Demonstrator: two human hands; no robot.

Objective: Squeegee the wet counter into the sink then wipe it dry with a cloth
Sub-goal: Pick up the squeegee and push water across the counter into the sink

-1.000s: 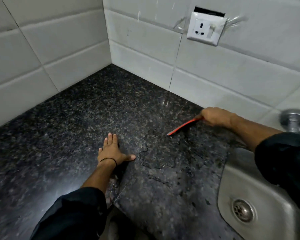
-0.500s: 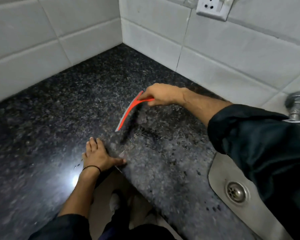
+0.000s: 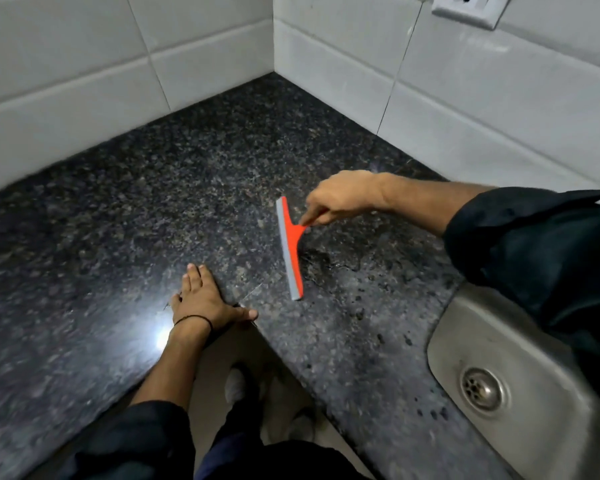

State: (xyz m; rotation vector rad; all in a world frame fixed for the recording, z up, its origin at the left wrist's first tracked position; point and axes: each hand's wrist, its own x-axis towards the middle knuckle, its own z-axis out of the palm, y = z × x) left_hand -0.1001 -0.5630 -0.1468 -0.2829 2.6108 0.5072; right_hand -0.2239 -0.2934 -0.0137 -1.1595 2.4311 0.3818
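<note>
My right hand (image 3: 340, 197) grips the handle of an orange squeegee (image 3: 290, 249) with a grey rubber edge. Its blade lies on the dark speckled granite counter (image 3: 153, 209), running from the middle toward the front edge. A wet patch (image 3: 329, 265) and scattered drops sit just right of the blade, between it and the steel sink (image 3: 492, 362) at the lower right. My left hand (image 3: 205, 299) rests flat on the counter at the inner corner of its front edge, fingers straight. No cloth is in view.
White tiled walls (image 3: 84, 64) meet in a corner behind the counter. A wall socket (image 3: 468, 5) sits at the top right. The sink drain (image 3: 482, 389) is visible. Below the counter edge I see the floor and my feet (image 3: 236, 386).
My right hand has carried the squeegee from near the back wall leftward and forward, and turned the blade so it lies lengthwise toward the front edge. My left hand has stayed in place.
</note>
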